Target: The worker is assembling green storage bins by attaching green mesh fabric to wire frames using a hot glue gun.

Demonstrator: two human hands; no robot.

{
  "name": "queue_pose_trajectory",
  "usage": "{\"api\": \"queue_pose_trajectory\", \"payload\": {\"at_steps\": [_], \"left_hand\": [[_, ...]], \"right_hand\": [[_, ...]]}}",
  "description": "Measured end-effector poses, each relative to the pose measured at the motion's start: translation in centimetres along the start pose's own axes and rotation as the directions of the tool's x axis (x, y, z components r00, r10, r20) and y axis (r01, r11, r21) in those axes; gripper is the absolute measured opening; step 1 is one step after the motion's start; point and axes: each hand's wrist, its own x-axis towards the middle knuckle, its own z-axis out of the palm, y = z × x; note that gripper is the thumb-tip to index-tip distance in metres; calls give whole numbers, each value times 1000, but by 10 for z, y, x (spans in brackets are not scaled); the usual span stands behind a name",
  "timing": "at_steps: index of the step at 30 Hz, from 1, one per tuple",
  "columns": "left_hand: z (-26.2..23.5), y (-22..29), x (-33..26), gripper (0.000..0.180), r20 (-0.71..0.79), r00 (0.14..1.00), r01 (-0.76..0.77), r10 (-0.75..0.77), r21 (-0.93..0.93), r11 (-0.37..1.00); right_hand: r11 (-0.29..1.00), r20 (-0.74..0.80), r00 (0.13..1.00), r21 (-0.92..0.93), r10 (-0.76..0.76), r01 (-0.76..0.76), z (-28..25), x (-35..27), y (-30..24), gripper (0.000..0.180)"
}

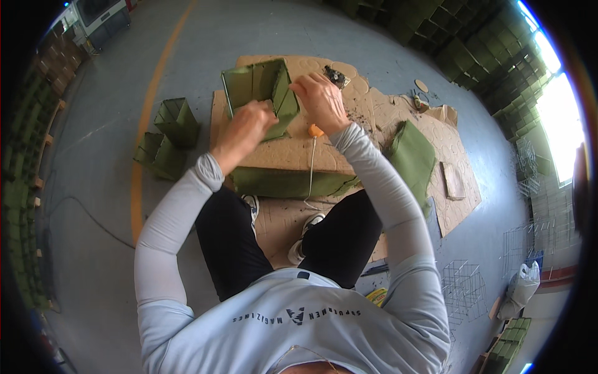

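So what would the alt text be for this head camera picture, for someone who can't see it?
Seen from above, a seated person's left hand and right hand grip a green fabric box on a wire frame over a cardboard sheet on a grey floor. An orange-handled tool lies by the right hand, with finished green boxes on the left and green fabric pieces on the right.

The fabric box [261, 87] is olive green, same as the folded cloth [411, 156] on the right. The cardboard sheet [349, 137] is plain brown. The floor [93, 206] is grey with one orange line [149, 106] on the left. The small tool handle [316, 131] is orange.
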Motion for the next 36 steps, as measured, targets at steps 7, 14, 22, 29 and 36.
{"api": "queue_pose_trajectory", "payload": {"at_steps": [7, 14, 22, 29, 36], "left_hand": [[22, 46, -18, 8, -85, 996, -20, 29, 102, 995], [33, 60, -14, 5, -67, 996, 66, -56, 152, 986], [20, 34, -11, 5, -89, 995, -23, 36, 145, 989], [-68, -84, 18, 13, 86, 996, 17, -7, -115, 993], [-64, -42, 6, 22, 17, 999, -51, 51, -18, 999]], "right_hand": [[976, 150, 969, -126, 196, -178, 23, -33, 8, 26], [972, 287, 928, -82, 236, -221, 2, -12, 12, 30], [984, 238, 957, -93, 167, -149, 0, -2, 13, 28], [941, 260, 964, 313, 47, -130, -13, -7, 20, 32], [916, 4, 925, 142, -381, 376, 14, -10, 18, 32]]}}
